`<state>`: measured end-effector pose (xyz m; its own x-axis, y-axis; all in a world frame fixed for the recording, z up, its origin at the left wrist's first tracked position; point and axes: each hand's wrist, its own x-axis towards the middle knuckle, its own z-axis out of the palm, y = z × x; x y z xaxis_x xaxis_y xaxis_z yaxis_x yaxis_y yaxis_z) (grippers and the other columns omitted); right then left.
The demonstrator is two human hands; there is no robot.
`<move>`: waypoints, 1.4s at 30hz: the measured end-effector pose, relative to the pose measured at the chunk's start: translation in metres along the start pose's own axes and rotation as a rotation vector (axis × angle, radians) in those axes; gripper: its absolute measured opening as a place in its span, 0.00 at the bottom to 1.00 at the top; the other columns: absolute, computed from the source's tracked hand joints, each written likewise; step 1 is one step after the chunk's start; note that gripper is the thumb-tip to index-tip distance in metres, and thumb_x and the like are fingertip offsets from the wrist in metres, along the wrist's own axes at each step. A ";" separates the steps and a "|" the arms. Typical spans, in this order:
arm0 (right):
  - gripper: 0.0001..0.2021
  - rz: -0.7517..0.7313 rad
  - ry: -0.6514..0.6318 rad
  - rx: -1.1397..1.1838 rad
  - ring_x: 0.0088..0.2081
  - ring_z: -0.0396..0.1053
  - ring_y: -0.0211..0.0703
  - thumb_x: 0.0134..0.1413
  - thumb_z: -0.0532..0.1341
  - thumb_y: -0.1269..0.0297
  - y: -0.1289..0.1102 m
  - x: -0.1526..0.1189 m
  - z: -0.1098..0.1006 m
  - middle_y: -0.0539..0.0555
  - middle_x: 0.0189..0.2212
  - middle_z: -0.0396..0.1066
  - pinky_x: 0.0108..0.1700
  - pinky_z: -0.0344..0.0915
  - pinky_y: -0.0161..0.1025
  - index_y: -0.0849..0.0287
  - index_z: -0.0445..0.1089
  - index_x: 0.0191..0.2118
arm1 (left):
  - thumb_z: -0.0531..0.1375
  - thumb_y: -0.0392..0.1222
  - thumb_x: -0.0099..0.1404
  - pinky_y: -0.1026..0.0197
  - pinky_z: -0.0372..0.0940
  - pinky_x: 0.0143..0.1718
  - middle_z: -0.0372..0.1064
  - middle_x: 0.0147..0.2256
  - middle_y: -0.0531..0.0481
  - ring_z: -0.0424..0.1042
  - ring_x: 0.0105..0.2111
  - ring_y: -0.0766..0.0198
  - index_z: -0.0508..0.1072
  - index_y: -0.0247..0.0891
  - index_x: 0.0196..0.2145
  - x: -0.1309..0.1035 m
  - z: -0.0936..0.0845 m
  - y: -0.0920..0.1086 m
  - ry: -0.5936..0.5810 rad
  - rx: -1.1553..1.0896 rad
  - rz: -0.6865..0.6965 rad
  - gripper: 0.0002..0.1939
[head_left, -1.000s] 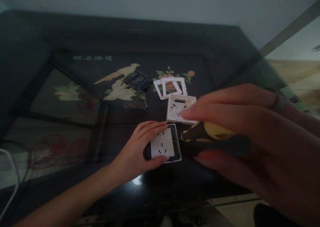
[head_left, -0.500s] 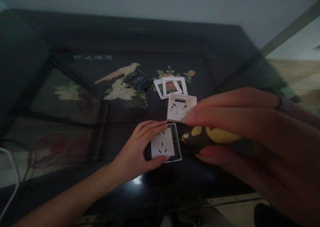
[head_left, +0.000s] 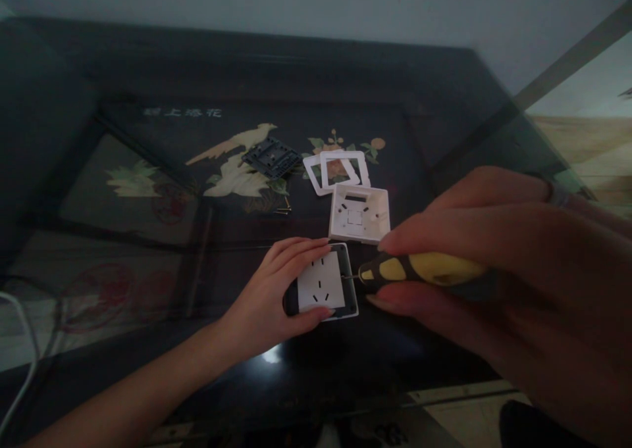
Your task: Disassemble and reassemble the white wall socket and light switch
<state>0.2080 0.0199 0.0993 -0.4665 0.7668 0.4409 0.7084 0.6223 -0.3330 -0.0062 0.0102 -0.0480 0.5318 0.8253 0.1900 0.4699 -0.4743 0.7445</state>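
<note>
The socket [head_left: 320, 285] lies face up near the front of the table [head_left: 429, 346]. Its faceplate is a flat white square, apparently smooth plastic, pierced by five short dark slots: two at the far end, one central and two splayed at the near end. A dark grey border shows around it, and a thin white rim runs along the outer right and near edges.

The left hand [head_left: 274, 291] pinches the socket between its fingers, laid over the far edge, and its thumb at the near edge. The right hand [head_left: 513, 244] closes fingers and thumb around a screwdriver [head_left: 434, 268]; its handle is rounded, yellow with black grip areas, and its thin shaft reaches the dark border at the right of the faceplate. The exact seating of the tip is too small to tell.

Just beyond the socket sits a white box [head_left: 347, 225], square, shallow and open-topped, with slots and holes in its floor; contact between the two cannot be determined. Behind it, two thin white frames [head_left: 365, 172] overlap, corners rounded. A dark grey moulded plate [head_left: 273, 159], ribbed and perforated, lies farther left, with slender screws [head_left: 283, 212] nearby. The tabletop is dark, glossy and reflective, showing a pale bird design [head_left: 241, 140].
</note>
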 end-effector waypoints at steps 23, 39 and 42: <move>0.14 -0.108 0.165 0.143 0.33 0.78 0.34 0.65 0.53 0.65 -0.007 -0.001 -0.009 0.45 0.32 0.77 0.36 0.72 0.27 0.44 0.71 0.50 | 0.57 0.39 0.69 0.44 0.62 0.60 0.67 0.57 0.44 0.63 0.58 0.52 0.67 0.44 0.58 0.002 -0.002 0.006 0.001 -0.080 -0.070 0.20; 0.11 -0.191 0.141 0.177 0.36 0.76 0.31 0.56 0.63 0.71 0.011 -0.006 0.002 0.41 0.37 0.77 0.39 0.69 0.22 0.47 0.71 0.41 | 0.57 0.39 0.69 0.45 0.61 0.61 0.68 0.58 0.45 0.62 0.58 0.51 0.66 0.43 0.60 0.003 -0.002 0.002 -0.007 -0.080 -0.052 0.22; 0.02 -0.136 0.134 0.204 0.31 0.75 0.30 0.62 0.61 0.64 0.011 -0.002 0.003 0.41 0.32 0.76 0.34 0.69 0.23 0.48 0.70 0.40 | 0.57 0.40 0.70 0.45 0.60 0.61 0.67 0.58 0.45 0.62 0.58 0.51 0.66 0.43 0.60 0.002 -0.002 0.001 -0.012 -0.089 -0.047 0.22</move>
<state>0.2153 0.0259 0.0924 -0.4663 0.6551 0.5945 0.5167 0.7472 -0.4181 -0.0060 0.0118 -0.0455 0.5194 0.8419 0.1462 0.4305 -0.4056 0.8063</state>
